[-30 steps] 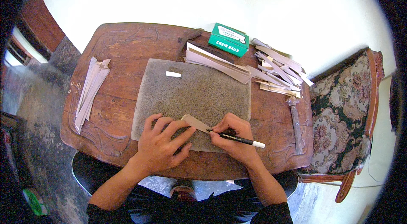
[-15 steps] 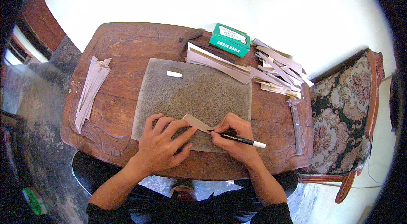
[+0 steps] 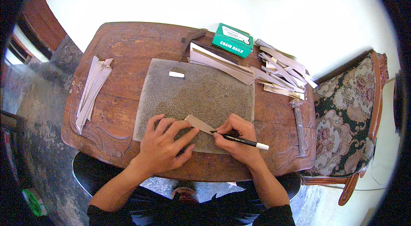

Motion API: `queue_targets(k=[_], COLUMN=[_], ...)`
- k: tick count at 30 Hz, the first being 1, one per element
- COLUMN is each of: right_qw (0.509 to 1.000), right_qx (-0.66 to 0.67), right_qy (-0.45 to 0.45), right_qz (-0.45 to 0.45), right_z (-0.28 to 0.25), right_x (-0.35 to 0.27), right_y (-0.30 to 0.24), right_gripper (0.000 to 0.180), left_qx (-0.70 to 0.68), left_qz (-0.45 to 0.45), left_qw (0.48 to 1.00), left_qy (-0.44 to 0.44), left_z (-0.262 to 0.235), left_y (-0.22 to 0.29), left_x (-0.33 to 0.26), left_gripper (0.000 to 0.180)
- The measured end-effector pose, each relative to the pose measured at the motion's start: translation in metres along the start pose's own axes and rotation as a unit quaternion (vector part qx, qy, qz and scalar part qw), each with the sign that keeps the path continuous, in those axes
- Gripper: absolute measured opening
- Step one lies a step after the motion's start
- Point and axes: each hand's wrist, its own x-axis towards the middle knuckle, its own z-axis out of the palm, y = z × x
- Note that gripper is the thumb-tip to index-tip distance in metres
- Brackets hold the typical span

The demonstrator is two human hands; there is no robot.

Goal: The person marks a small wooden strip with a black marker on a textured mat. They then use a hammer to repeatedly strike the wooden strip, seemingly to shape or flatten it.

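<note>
A short pale strip point(image 3: 200, 124) is laid on the near part of the grey mat point(image 3: 195, 93), which is spread on the desk point(image 3: 122, 80). It is touched by the fingertips of the left hand point(image 3: 165, 145), whose fingers are loosely spread and not closed around anything. A black pen point(image 3: 239, 139) is pinched in the closed fingers of the right hand point(image 3: 240, 127), with its tip set at the strip's right end. The strip can be judged light, thin and fairly stiff, though easily bent or cracked; its material cannot be told. It would best be pinned flat near its left end or lifted by its long edges. The pen should be light, smooth and rigid, well gripped close to its tip. The strip's long axis is slanted from far left to near right; the pen's tip is pointed left and slightly away, its white end right and nearer the body.
</note>
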Motion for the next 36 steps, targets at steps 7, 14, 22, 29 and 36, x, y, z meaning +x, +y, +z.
queue_targets(k=[7, 14, 22, 29, 36], right_qw=[1.0, 1.0, 1.0, 1.0, 0.993], right_qx=[-0.002, 0.003, 0.0, 0.012, 0.108], right_qy=[-0.003, -0.008, -0.01, -0.009, 0.035], right_qz=[0.001, 0.004, -0.003, 0.005, 0.009], right_z=[0.0, -0.001, -0.001, 0.0, 0.0], right_x=[0.0, 0.0, 0.001, 0.0, -0.004], right_y=[0.002, 0.0, -0.001, 0.001, 0.007], right_gripper=[0.02, 0.02, 0.019, 0.019, 0.019], left_qx=[0.0, 0.001, 0.007, 0.004, 0.002], left_qz=[0.003, 0.002, 0.002, 0.0, 0.004], left_qw=[1.0, 1.0, 1.0, 1.0, 1.0], left_qy=[0.006, 0.004, 0.004, 0.003, 0.008], left_z=[-0.001, 0.0, 0.0, 0.0, 0.0], left_y=[0.0, 0.0, 0.0, 0.0, 0.0], left_x=[0.001, 0.001, 0.001, 0.0, 0.0], left_gripper=[0.036, 0.035, 0.035, 0.036, 0.037])
